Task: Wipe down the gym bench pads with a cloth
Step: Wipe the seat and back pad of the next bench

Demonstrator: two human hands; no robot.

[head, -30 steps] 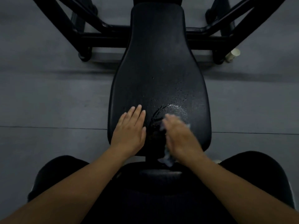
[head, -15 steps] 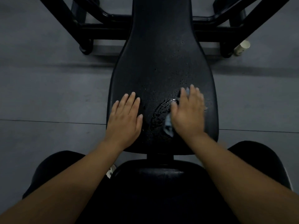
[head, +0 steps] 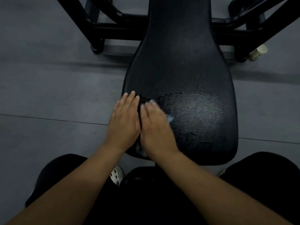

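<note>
Right hand (head: 155,127) slides the cloth (head: 170,118) leftward across the bench pad (head: 186,62), fingers flat, to just beside the flat, empty left hand (head: 124,122); droplets (head: 200,86) farther up the pad await wiping.

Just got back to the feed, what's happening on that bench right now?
A person is wiping the black bench pad by hand. The right hand presses a pale cloth flat on the pad's near left part. It is close beside the left hand, which rests flat at the pad's left edge. A wet sheen covers the near right part, and separate droplets farther up are not yet wiped.
</note>
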